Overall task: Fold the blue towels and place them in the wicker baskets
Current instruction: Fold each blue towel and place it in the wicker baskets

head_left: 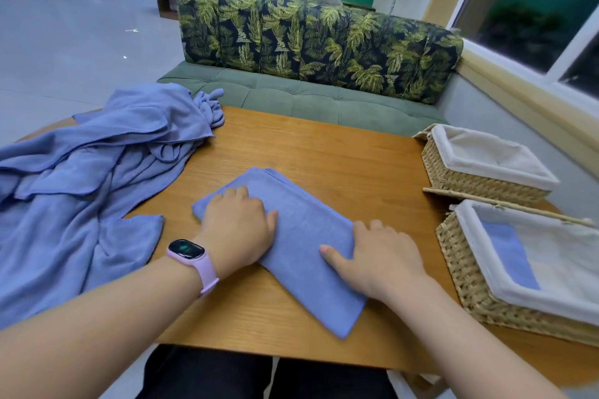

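Both hands are pressing flat, fingers spread, on the folded towel (288, 243) lying slantwise mid-table: left hand (240, 230) at its far end, right hand (379, 256) nearer the basket (466, 275) waiting just right.

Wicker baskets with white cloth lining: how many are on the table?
2. The far wicker basket sits at the table's right edge; the near wicker basket, in front of it, holds a folded blue towel.
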A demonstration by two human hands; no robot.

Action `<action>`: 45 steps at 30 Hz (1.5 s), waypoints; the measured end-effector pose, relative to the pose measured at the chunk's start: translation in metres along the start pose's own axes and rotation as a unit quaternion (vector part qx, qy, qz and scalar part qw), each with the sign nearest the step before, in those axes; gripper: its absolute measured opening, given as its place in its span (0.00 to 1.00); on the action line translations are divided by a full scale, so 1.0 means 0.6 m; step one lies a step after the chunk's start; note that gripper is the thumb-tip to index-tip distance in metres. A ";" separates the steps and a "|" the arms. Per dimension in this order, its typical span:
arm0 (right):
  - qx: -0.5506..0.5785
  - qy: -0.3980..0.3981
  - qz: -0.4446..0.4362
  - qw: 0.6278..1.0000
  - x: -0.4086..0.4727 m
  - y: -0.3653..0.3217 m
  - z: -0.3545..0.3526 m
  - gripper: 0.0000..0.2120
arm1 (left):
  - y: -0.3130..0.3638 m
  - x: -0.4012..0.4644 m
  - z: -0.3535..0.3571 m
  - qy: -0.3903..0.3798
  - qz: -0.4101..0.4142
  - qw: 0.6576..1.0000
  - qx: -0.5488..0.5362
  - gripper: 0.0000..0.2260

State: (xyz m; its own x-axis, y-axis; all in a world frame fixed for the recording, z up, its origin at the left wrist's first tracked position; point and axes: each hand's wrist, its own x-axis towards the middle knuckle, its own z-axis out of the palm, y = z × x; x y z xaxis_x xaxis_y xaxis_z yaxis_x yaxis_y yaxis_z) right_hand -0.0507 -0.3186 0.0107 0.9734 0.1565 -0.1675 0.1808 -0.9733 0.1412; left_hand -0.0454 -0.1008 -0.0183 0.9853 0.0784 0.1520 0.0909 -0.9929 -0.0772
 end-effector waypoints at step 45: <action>0.166 0.180 -0.389 0.888 -0.085 0.039 0.093 0.24 | -0.089 -0.111 0.009 0.037 0.400 0.878 -0.258 0.09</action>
State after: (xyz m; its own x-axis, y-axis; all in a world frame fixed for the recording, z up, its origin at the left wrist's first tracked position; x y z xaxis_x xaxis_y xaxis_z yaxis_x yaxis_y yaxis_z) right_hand -0.1039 -0.3585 -0.0322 0.5643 0.7890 0.2432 0.8254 -0.5327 -0.1870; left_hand -0.1152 -0.0524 -0.0298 0.6894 -0.6508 0.3181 -0.7237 -0.6370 0.2655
